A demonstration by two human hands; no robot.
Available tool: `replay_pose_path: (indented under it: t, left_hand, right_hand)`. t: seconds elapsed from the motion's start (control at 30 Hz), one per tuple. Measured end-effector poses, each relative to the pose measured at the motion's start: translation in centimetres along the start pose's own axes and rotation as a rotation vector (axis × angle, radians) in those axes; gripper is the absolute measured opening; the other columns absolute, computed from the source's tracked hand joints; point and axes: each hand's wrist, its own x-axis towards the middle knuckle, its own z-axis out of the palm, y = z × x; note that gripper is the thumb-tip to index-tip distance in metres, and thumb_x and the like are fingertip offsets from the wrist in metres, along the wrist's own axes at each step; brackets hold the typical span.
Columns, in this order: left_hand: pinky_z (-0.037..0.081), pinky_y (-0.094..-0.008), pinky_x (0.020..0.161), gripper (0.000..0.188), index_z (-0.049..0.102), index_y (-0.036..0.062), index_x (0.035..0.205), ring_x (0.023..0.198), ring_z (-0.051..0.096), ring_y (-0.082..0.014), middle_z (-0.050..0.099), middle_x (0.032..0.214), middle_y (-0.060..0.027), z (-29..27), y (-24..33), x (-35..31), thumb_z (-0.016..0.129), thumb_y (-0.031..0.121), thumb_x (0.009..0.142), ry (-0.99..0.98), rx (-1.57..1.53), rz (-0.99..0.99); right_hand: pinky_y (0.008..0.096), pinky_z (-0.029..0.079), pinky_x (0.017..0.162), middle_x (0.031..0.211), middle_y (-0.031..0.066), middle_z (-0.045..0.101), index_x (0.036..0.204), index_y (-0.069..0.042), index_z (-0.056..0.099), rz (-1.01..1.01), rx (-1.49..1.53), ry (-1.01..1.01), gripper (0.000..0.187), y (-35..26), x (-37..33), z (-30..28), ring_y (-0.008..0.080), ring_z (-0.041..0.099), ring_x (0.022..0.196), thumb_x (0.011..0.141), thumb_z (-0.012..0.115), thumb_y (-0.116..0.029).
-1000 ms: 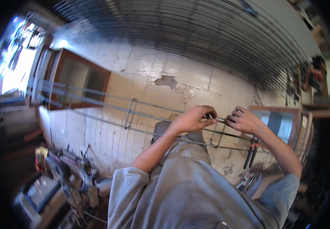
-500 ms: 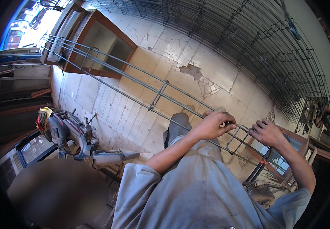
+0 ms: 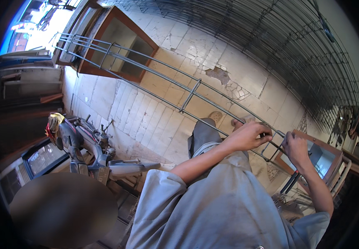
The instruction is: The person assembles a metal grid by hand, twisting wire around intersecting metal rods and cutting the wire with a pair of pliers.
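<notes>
A long rebar cage (image 3: pixel 158 97) of thin steel bars with bent stirrups (image 3: pixel 190 96) runs from the upper left toward my hands. My left hand (image 3: pixel 252 136) curls over its upper bars close to a stirrup near the right end. Just right of that stirrup is my right hand (image 3: pixel 296 147), fingers bent and drawn together at the bars; what is between them is hidden. A tool with dark handles and a red patch (image 3: pixel 290 181) shows behind my right wrist. Whether my right hand holds it cannot be told.
Stacked rebar cages (image 3: pixel 266 45) line the upper right. A wood-framed glass cabinet (image 3: pixel 125 45) stands upper left, another framed pane (image 3: pixel 318 159) at right. At left is a motorcycle (image 3: pixel 88 149). My feet (image 3: pixel 241 122) are under the cage on the cracked tile floor (image 3: pixel 134 108).
My right hand's spread fingers have drawn together at the bars. The dark-handled tool has shifted and turned beside my right wrist. The whole view has moved slightly; my left hand stays at the cage.
</notes>
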Motion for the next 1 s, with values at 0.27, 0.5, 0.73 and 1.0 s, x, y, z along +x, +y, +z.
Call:
replay_pose_path:
  t: [0.27,0.5,0.73,1.0]
  left_hand:
    - [0.051,-0.0421,0.089,0.018,0.069,0.0014,0.098,0.107,0.065,-0.0349,0.069,0.109,-0.0201,1.2,1.8,0.9,0.071,0.016,0.087,-0.057,0.200,0.135]
    - [0.050,-0.0378,0.077,0.017,0.069,0.0003,0.098,0.089,0.066,-0.0301,0.069,0.096,-0.0141,1.3,3.7,3.3,0.069,0.015,0.088,-0.058,0.242,0.060]
    - [0.048,-0.0394,0.082,0.019,0.069,0.0012,0.098,0.093,0.064,-0.0328,0.070,0.097,-0.0145,2.6,4.6,4.9,0.066,0.018,0.090,-0.086,0.294,0.069]
    - [0.045,-0.0432,0.089,0.019,0.068,0.0035,0.102,0.097,0.062,-0.0341,0.070,0.095,-0.0136,3.3,3.1,6.1,0.066,0.018,0.090,-0.136,0.548,0.118]
  right_hand:
    - [0.0493,0.054,0.066,0.074,0.0240,0.065,0.096,0.002,0.061,0.587,0.269,0.141,0.028,-3.7,0.0,0.7,0.0427,0.066,0.071,0.086,0.065,-0.024]
    - [0.0491,0.051,0.074,0.098,0.0206,0.065,0.100,-0.001,0.059,0.870,0.262,0.531,0.037,0.5,-11.1,-1.2,0.0389,0.065,0.088,0.086,0.071,-0.033]
    - [0.0514,0.046,0.080,0.102,0.0202,0.054,0.106,0.000,0.052,0.954,0.223,0.520,0.033,-0.5,-17.2,9.5,0.0417,0.055,0.098,0.086,0.071,-0.018]
    - [0.0485,0.046,0.081,0.100,0.0215,0.055,0.110,0.002,0.055,0.800,0.299,0.650,0.023,-0.5,-16.6,10.2,0.0404,0.056,0.094,0.092,0.062,-0.010]
